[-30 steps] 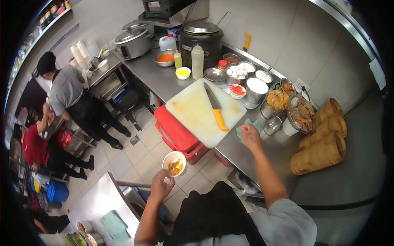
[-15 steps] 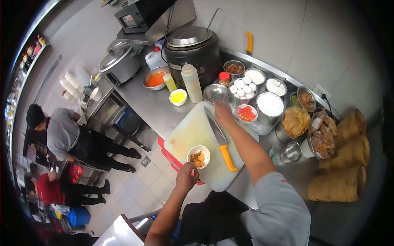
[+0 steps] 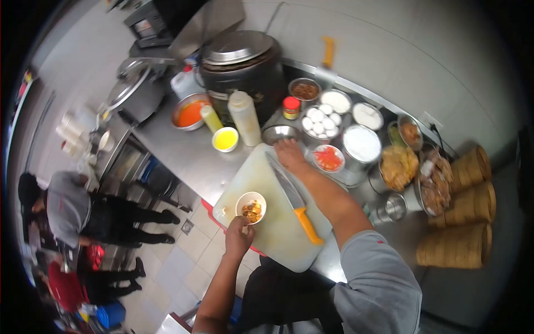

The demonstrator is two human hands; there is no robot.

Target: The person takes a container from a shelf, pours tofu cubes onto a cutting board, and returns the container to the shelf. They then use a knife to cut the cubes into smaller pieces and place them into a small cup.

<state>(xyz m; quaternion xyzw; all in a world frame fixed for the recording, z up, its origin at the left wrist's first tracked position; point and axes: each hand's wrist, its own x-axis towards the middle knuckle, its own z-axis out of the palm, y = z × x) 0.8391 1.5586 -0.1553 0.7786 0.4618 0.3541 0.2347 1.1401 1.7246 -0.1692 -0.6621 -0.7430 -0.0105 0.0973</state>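
My left hand (image 3: 239,236) pinches the near rim of a small white bowl (image 3: 243,199) holding orange-brown chopped pieces. That bowl is over the left part of the white cutting board (image 3: 233,181). On the board, right of the bowl, lies a knife with an orange handle (image 3: 307,225), its blade pointing away from me. My right hand (image 3: 290,154) reaches past the blade to the near rim of a shallow steel bowl (image 3: 276,133), fingers closed at the edge and partly hidden. Close to its right is a white bowl of red strips (image 3: 328,158).
Behind stand a squeeze bottle (image 3: 245,119), a bowl of yellow liquid (image 3: 225,140), a red-lidded jar (image 3: 291,107) and a bowl of eggs (image 3: 321,121). Bamboo steamers (image 3: 453,245) stack at right. Two people (image 3: 69,203) work across the floor at left.
My view has shifted and tilted. The small white bowl has moved with my left hand, farther up the board from the knife handle. My right hand and the steel bowl are slightly nearer the board.
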